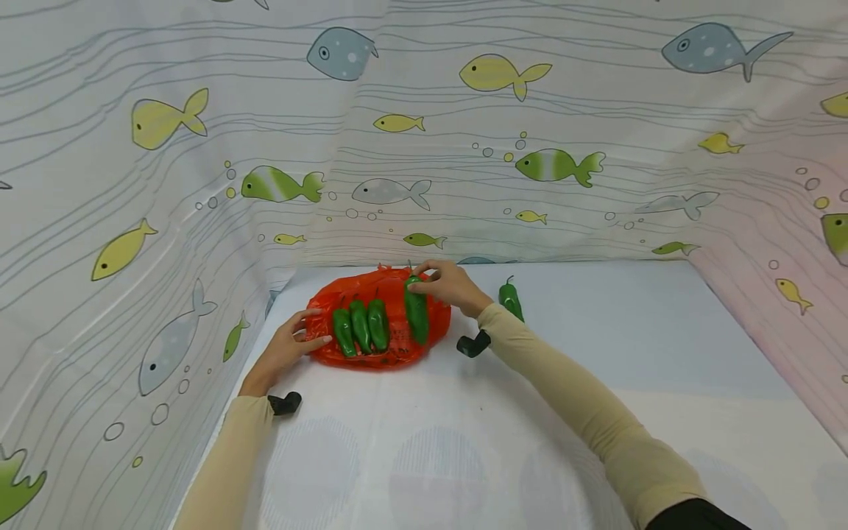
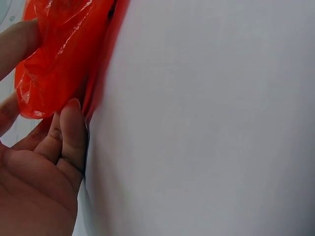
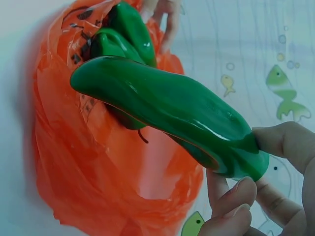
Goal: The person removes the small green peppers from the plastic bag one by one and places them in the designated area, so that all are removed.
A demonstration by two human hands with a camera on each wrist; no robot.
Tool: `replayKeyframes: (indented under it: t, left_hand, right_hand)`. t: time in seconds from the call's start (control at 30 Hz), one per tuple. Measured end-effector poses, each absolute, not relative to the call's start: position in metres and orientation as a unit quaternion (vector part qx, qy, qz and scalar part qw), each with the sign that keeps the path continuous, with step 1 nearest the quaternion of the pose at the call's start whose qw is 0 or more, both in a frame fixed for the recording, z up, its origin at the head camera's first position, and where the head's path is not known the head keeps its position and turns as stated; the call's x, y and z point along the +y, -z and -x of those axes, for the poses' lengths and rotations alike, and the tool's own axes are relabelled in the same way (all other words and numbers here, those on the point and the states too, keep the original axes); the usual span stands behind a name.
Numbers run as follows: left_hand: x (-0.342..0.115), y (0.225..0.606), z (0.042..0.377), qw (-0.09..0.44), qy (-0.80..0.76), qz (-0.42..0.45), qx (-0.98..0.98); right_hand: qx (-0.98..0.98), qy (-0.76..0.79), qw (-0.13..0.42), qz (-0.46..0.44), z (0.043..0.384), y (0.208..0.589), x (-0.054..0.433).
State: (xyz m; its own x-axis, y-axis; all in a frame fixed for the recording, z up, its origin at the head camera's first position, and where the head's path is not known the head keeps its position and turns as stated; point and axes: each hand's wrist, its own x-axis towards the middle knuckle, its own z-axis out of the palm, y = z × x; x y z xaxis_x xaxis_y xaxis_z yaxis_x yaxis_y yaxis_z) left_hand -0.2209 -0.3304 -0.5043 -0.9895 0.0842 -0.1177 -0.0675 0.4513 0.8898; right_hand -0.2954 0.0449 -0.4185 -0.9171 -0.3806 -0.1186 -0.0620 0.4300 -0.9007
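Observation:
A red plastic bag lies spread at the back of the table, with three green peppers side by side on it. Over the bag's right part, my right hand pinches another green pepper by its stem end, between thumb and fingers. At the bag's left edge, my left hand holds the crumpled plastic between thumb and fingers. The left wrist view shows the left hand close under the bag's edge. One more green pepper lies to the right, partly behind the right forearm.
The table has a white cover with pale round prints. A fish-patterned curtain hangs behind it and along both sides. Black wrist cameras sit at both sleeves.

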Motion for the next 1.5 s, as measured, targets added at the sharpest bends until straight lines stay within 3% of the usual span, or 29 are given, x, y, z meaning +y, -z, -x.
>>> replayKeyframes:
  t: [0.47, 1.5]
  left_hand:
    - [-0.330, 0.506, 0.222, 0.076, -0.513, 0.003, 0.855]
    - [-0.330, 0.503, 0.221, 0.065, -0.494, -0.008, 0.867]
  right_hand:
    - [0.820, 0.534, 0.137, 0.155, 0.290, 0.414, 0.081]
    - [0.827, 0.546, 0.111, 0.079, 0.293, 0.429, 0.183]
